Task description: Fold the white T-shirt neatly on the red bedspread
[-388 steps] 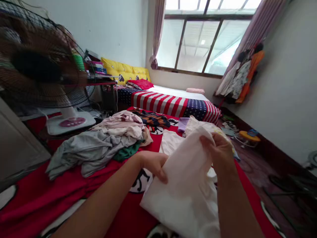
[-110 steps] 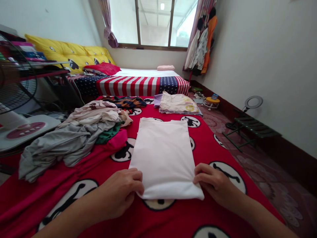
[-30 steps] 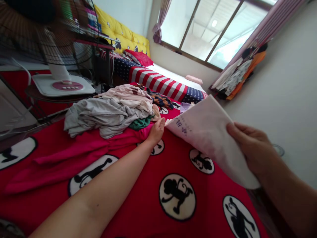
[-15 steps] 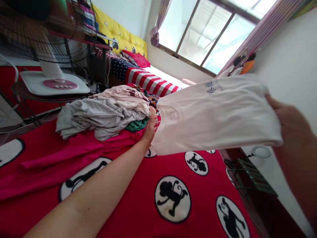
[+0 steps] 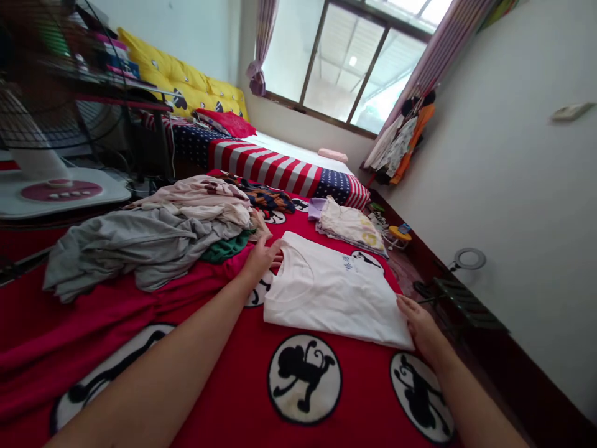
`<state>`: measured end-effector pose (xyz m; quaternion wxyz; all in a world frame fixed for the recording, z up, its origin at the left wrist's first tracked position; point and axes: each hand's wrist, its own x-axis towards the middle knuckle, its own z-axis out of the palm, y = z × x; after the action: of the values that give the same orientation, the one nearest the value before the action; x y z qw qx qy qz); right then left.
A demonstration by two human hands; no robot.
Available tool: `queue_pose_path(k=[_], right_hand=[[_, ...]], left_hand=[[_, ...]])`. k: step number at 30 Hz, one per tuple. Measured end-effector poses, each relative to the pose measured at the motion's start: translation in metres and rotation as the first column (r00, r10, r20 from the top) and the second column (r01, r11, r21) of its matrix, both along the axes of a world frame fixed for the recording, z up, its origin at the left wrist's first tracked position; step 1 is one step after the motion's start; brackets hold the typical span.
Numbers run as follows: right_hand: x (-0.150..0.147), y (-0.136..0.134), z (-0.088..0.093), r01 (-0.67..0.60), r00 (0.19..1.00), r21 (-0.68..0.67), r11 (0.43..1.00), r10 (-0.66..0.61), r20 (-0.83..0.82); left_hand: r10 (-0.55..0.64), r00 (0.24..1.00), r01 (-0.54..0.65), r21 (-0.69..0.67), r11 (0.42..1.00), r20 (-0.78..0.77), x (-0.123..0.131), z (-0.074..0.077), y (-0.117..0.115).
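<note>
While the person bends over the bed, a white T-shirt (image 5: 333, 298) lies flat on a red blanket (image 5: 140, 373), spread out with its collar toward the left hand (image 5: 261, 261) and a small blue print on its chest. That hand is open, fingers apart, resting at the shirt's edge near the neckline and holding nothing in its grip. The right hand (image 5: 417, 326) sits at the far lower corner of the shirt with its fingers narrowed against the hem; from here it looks more like a light pinch than a plain touch, though I can't be sure.

Just left of the shirt rises a loose heap: a grey garment (image 5: 125, 249), a green cloth (image 5: 226, 249) and a pale pink garment (image 5: 196, 196). Beyond the collar sits a folded stack (image 5: 349, 225) beside a lilac cloth (image 5: 316, 208). Past those runs striped flag-print bedding (image 5: 265, 171) under a yellow cushion (image 5: 181, 81) and a red pillow (image 5: 219, 122). A fan base (image 5: 60, 191) stands off to the left, and a ring light (image 5: 469, 259) leans by the right wall
</note>
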<state>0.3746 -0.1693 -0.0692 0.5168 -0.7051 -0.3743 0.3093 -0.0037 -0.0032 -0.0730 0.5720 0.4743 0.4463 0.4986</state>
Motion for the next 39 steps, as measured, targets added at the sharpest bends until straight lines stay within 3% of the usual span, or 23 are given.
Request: queue_pose_path(k=[3, 6, 10, 15, 17, 20, 22, 25, 26, 28, 30, 31, 33, 36, 39], right_hand=[[-0.01, -0.008, -0.007, 0.025, 0.999, 0.035, 0.999, -0.026, 0.039], [-0.022, -0.016, -0.01, 0.003, 0.977, 0.113, 0.994, -0.027, 0.212], [-0.032, -0.02, -0.007, 0.019, 0.909, 0.097, 0.995, -0.058, 0.414], [-0.039, -0.022, 0.007, 0.052, 0.973, 0.14, 0.989, -0.082, 0.214], [-0.04, -0.027, 0.01, 0.04, 0.972, 0.136, 0.99, -0.07, 0.223], [-0.035, -0.039, 0.014, -0.032, 0.926, -0.027, 0.999, 0.04, 0.376], [-0.032, -0.046, 0.021, 0.004, 0.846, -0.138, 0.99, 0.07, 0.528], [-0.043, -0.038, 0.043, 0.099, 0.67, -0.046, 0.994, -0.033, 0.741], [-0.054, -0.029, 0.052, 0.073, 0.634, 0.026, 0.997, -0.066, 0.77], [-0.085, -0.004, 0.065, -0.071, 0.65, 0.126, 0.99, -0.05, 0.759], [-0.121, 0.024, 0.065, -0.244, 0.627, 0.136, 0.96, 0.049, 0.778], [-0.135, 0.035, 0.059, -0.306, 0.58, 0.09, 0.948, 0.111, 0.807], [-0.148, 0.048, 0.039, -0.327, 0.459, -0.102, 0.94, 0.252, 0.852], [-0.124, 0.04, 0.002, -0.133, 0.389, -0.347, 0.928, 0.371, 0.844], [-0.074, 0.014, -0.017, 0.082, 0.397, -0.415, 0.906, 0.352, 0.848]], left_hand=[[-0.115, 0.912, 0.145, 0.047, 0.988, -0.393, -0.004, 0.007, -0.003], [-0.22, 0.764, 0.313, 0.051, 0.948, -0.607, -0.006, 0.02, -0.016], [-0.349, 0.708, 0.46, 0.027, 0.887, -0.613, 0.003, 0.03, -0.036], [-0.431, 0.777, 0.438, -0.098, 0.894, -0.46, 0.01, 0.046, -0.05], [-0.435, 0.797, 0.441, -0.089, 0.893, -0.418, 0.004, 0.053, -0.053], [-0.464, 0.691, 0.493, -0.108, 0.863, -0.555, -0.017, 0.055, -0.055], [-0.385, 0.545, 0.506, -0.074, 0.859, -0.745, -0.03, 0.057, -0.054], [-0.033, 0.384, 0.474, 0.166, 0.864, -0.923, -0.028, 0.071, -0.054], [0.081, 0.371, 0.468, 0.261, 0.844, -0.925, -0.017, 0.077, -0.054], [0.182, 0.463, 0.479, 0.418, 0.772, -0.867, 0.016, 0.082, -0.054], [0.098, 0.515, 0.561, 0.421, 0.712, -0.851, 0.055, 0.074, -0.053], [0.043, 0.499, 0.622, 0.392, 0.678, -0.866, 0.072, 0.065, -0.052], [0.01, 0.376, 0.696, 0.289, 0.657, -0.926, 0.093, 0.041, -0.048], [0.102, 0.29, 0.619, 0.267, 0.739, -0.952, 0.095, 0.009, -0.042], [0.128, 0.278, 0.591, 0.275, 0.758, -0.952, 0.086, -0.002, -0.038]])
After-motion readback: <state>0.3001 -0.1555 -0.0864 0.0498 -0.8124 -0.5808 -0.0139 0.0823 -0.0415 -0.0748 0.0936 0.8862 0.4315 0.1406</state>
